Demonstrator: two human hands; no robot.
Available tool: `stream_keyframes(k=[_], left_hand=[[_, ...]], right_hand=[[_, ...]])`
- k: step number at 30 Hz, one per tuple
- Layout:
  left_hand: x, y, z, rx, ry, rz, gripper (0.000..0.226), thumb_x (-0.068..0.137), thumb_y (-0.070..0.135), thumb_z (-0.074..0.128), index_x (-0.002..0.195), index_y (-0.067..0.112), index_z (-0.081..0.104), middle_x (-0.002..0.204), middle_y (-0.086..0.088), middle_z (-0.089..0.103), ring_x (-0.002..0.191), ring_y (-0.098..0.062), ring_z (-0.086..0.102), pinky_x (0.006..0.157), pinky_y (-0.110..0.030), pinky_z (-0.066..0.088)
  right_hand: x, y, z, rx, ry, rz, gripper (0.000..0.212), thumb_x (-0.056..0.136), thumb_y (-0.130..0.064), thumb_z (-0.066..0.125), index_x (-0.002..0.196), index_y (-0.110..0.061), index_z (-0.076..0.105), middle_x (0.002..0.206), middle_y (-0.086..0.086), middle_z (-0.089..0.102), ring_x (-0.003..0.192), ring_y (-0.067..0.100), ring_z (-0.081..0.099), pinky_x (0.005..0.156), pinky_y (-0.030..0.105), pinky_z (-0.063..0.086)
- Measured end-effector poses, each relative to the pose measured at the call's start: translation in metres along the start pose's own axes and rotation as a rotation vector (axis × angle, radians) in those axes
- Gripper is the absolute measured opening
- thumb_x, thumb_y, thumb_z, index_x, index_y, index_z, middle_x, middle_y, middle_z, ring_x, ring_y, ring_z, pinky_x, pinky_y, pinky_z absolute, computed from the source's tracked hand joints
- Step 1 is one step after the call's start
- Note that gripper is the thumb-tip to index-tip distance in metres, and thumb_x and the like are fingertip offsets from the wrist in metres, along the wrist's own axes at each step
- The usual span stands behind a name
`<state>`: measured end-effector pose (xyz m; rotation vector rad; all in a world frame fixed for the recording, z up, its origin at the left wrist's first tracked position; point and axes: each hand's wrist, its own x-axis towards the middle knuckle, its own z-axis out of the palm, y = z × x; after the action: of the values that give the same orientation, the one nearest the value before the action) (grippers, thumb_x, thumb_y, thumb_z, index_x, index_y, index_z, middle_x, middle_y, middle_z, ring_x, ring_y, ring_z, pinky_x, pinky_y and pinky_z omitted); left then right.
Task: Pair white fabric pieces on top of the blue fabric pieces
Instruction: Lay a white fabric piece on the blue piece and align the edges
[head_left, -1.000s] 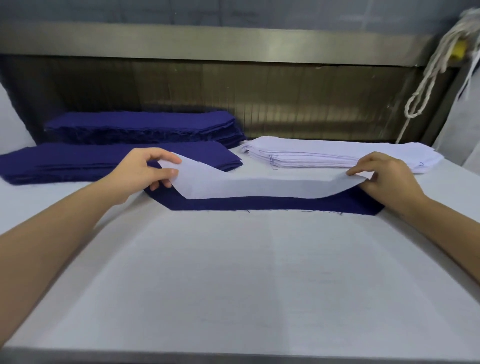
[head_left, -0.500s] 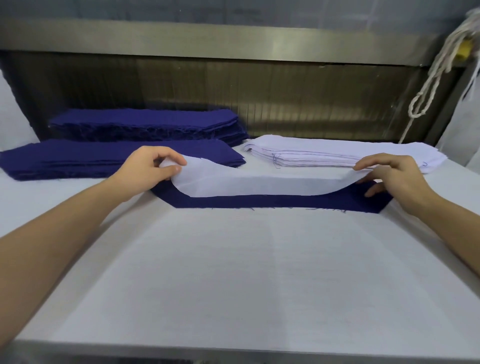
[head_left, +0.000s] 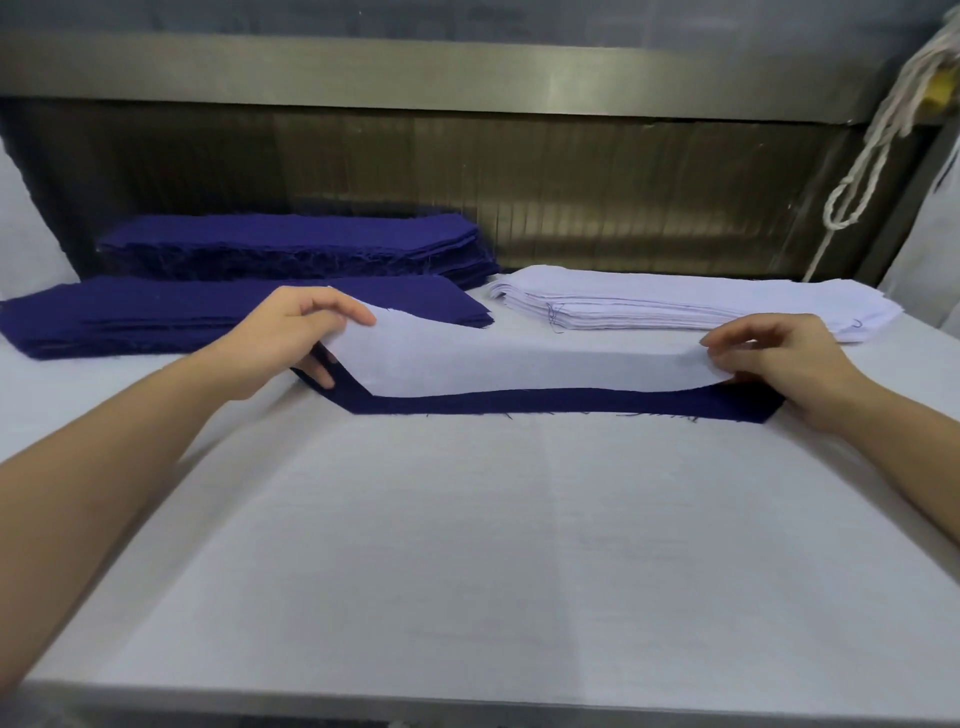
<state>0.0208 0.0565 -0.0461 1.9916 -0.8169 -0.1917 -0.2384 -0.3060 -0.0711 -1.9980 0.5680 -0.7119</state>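
Pinching each end of one white piece (head_left: 519, 364), the left hand (head_left: 283, 338) and right hand (head_left: 779, 358) hold it stretched just above the blue piece (head_left: 571, 402) on the table (head_left: 519, 545), likely so edges can be matched before it settles; its middle may be touching. Beyond lie the near blue stack (head_left: 156, 317), the far blue stack (head_left: 285, 244) and the white stack (head_left: 701, 304), none obstructing the placement.

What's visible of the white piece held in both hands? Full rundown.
The white piece is a long, thin, limp strip of pale cloth with a slanted left end. The left hand pinches its left end, the right hand its right end, both raised, so the middle sags toward the single blue piece lying flat on the table; contact there is unclear. The blue piece's near edge shows past it.
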Motion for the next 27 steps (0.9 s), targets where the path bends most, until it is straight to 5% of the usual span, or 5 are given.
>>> stream_keyframes(k=[2, 7, 17, 22, 27], left_hand=[[0.000, -0.001, 0.002, 0.015, -0.029, -0.034, 0.032, 0.098, 0.009, 0.041, 0.094, 0.020, 0.071, 0.118, 0.000, 0.057, 0.088, -0.030, 0.063, 0.058, -0.027, 0.058], [0.001, -0.004, 0.006, 0.095, -0.044, -0.013, 0.028, 0.097, 0.012, 0.047, 0.091, 0.024, 0.071, 0.113, 0.007, 0.060, 0.079, -0.019, 0.067, 0.075, -0.029, 0.056], [-0.001, -0.002, 0.004, 0.153, 0.035, 0.013, 0.014, 0.083, 0.015, 0.070, 0.084, 0.029, 0.068, 0.082, -0.002, 0.068, 0.043, -0.001, 0.057, 0.058, -0.023, 0.041], [0.000, -0.001, 0.001, 0.151, 0.001, -0.003, 0.015, 0.079, 0.016, 0.074, 0.082, 0.030, 0.070, 0.098, 0.018, 0.061, 0.056, -0.004, 0.064, 0.063, -0.020, 0.044], [0.000, -0.004, -0.001, 0.217, -0.043, 0.027, 0.016, 0.076, 0.018, 0.077, 0.075, 0.033, 0.071, 0.089, 0.011, 0.065, 0.066, -0.010, 0.057, 0.060, -0.019, 0.045]], right_hand=[[0.000, -0.001, 0.000, -0.029, -0.001, -0.003, 0.031, 0.079, 0.009, 0.065, 0.074, -0.021, 0.071, 0.063, -0.011, 0.069, 0.055, 0.000, 0.059, 0.058, 0.010, 0.050], [-0.002, -0.003, 0.001, -0.104, -0.014, -0.027, 0.031, 0.079, 0.010, 0.064, 0.073, -0.020, 0.069, 0.056, -0.018, 0.064, 0.050, -0.004, 0.054, 0.052, 0.005, 0.044], [-0.003, -0.006, -0.001, -0.128, -0.020, -0.060, 0.030, 0.078, 0.014, 0.061, 0.076, -0.014, 0.070, 0.054, -0.014, 0.064, 0.048, -0.004, 0.054, 0.054, 0.003, 0.043], [-0.002, -0.010, -0.003, -0.152, -0.064, -0.021, 0.033, 0.076, 0.016, 0.060, 0.076, -0.015, 0.071, 0.074, 0.006, 0.065, 0.061, 0.007, 0.058, 0.058, 0.008, 0.047], [-0.004, -0.010, -0.001, -0.221, -0.096, -0.022, 0.030, 0.077, 0.014, 0.060, 0.077, -0.013, 0.072, 0.071, 0.005, 0.065, 0.064, 0.016, 0.055, 0.055, 0.006, 0.046]])
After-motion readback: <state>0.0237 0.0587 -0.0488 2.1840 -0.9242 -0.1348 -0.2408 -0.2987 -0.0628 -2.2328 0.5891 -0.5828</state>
